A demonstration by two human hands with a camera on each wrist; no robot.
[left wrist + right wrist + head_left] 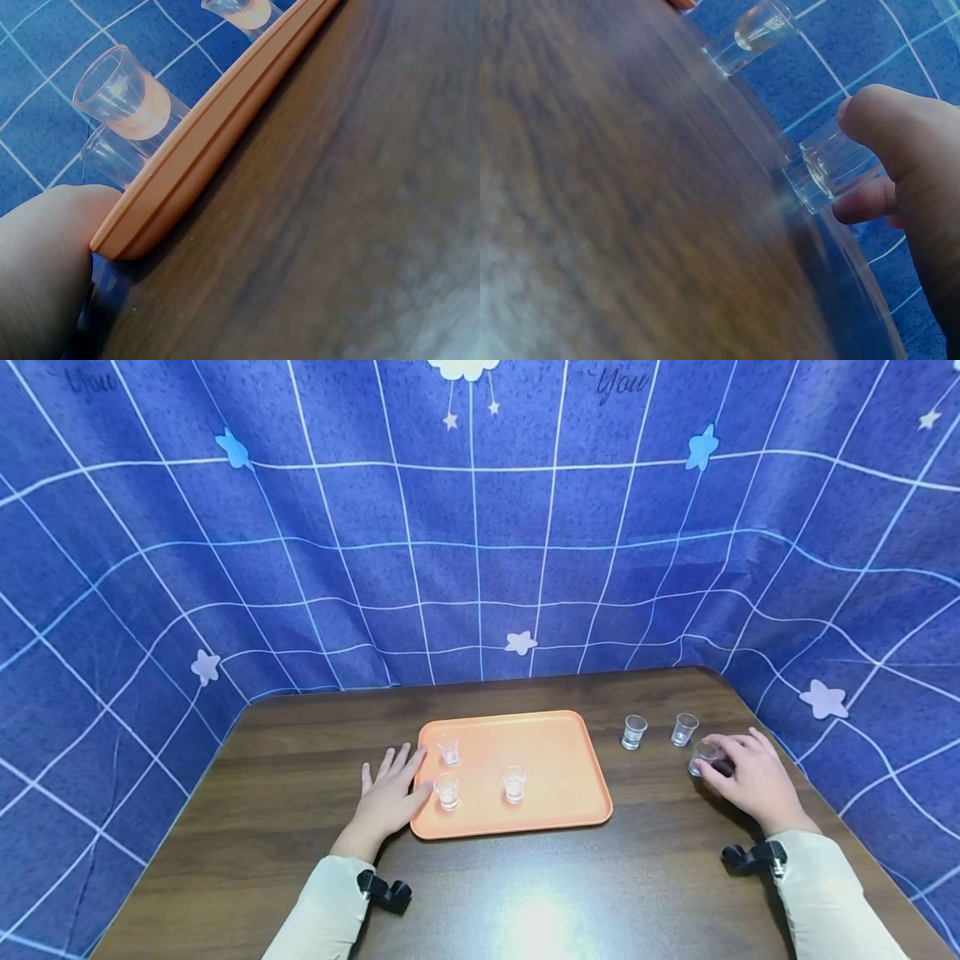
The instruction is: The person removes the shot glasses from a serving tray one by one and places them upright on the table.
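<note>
An orange tray point(555, 760) lies on the wooden table with three small clear shot glasses on it: one at back left point(448, 750), one at front left point(447, 792), one near the middle point(513, 785). My left hand point(390, 797) rests at the tray's left edge, fingers spread and thumb touching the rim. To the right of the tray, my right hand point(753, 772) holds a shot glass point(829, 169) between thumb and fingers; its base appears to be on or just above the table. Two more shot glasses, one nearer the tray point(633, 732) and another point(683, 729), stand just beyond that hand.
Behind and beside the table point(300, 760) hangs a blue curtain point(480, 568) with white grid lines and stars. The right table edge runs close beside my right hand. Each wrist carries a black strap-mounted camera.
</note>
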